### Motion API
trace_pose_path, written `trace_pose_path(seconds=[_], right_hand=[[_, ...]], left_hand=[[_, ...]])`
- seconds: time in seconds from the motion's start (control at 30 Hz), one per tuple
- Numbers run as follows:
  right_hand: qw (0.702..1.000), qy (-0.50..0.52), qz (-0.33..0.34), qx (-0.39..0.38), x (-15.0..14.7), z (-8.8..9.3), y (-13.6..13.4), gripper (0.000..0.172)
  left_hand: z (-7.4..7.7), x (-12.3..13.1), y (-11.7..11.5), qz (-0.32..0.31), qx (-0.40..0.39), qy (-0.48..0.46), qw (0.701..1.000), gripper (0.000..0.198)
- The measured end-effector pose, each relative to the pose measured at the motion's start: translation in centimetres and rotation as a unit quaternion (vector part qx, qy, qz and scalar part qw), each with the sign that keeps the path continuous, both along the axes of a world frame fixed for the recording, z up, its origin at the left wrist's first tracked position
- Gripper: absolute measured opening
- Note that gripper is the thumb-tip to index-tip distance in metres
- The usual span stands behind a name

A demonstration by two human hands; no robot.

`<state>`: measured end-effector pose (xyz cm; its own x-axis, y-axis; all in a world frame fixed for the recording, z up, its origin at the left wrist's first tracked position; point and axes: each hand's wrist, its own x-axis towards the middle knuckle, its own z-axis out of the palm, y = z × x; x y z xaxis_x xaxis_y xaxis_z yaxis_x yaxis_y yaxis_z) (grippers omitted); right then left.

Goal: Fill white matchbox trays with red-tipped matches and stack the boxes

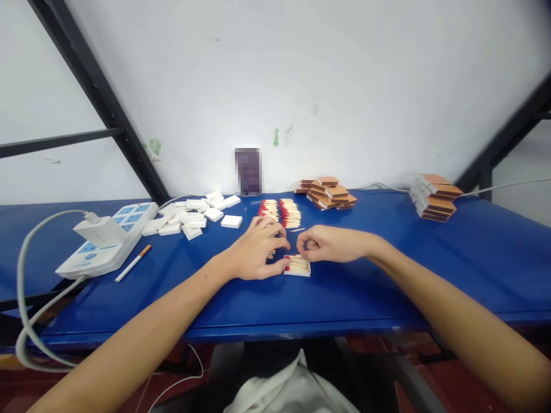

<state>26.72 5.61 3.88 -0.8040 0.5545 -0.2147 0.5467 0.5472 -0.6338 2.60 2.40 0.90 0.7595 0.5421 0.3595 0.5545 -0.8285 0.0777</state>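
A small white matchbox tray [297, 273] with red-tipped matches [297, 263] in it lies on the blue table. My left hand [260, 249] is at the tray's left end, thumb against its edge, the other fingers curved over matches on the table. Just above the tray's far right corner is my right hand [329, 242], its fingers curled in a pinch. Whatever is between those fingertips is hidden. Beyond my hands lie two rows of loose matches [291, 213], heads to the left. One single match [297, 230] rests apart near the right row.
White trays [185, 218] are heaped at left, beside a power strip [124, 235] with a plugged-in charger [101, 230] and a cigarette [133, 263]. Brown matchbox sleeves [329, 192] are piled behind, with another stack [437, 198] farther right. A blurred dark rectangle [248, 172] leans on the wall.
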Motion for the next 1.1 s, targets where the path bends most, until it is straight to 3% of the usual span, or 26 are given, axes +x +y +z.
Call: trace_pose_path(seconds=[0.27,0.57,1.1], right_hand=[[0.999,0.003,0.015,0.038,-0.14,-0.05,-0.15,0.011],[0.999,0.011,-0.004,0.049,-0.39,-0.02,-0.22,0.009],[0.997,0.030,-0.009,0.065,-0.14,-0.40,0.06,0.017]], left_hand=[[0.09,0.27,-0.44,-0.033,-0.056,-0.018,0.998,0.063],[-0.52,0.64,-0.43,-0.030,-0.045,-0.016,0.998,0.037],[-0.38,0.67,-0.41,-0.027,-0.047,-0.019,0.998,0.031]])
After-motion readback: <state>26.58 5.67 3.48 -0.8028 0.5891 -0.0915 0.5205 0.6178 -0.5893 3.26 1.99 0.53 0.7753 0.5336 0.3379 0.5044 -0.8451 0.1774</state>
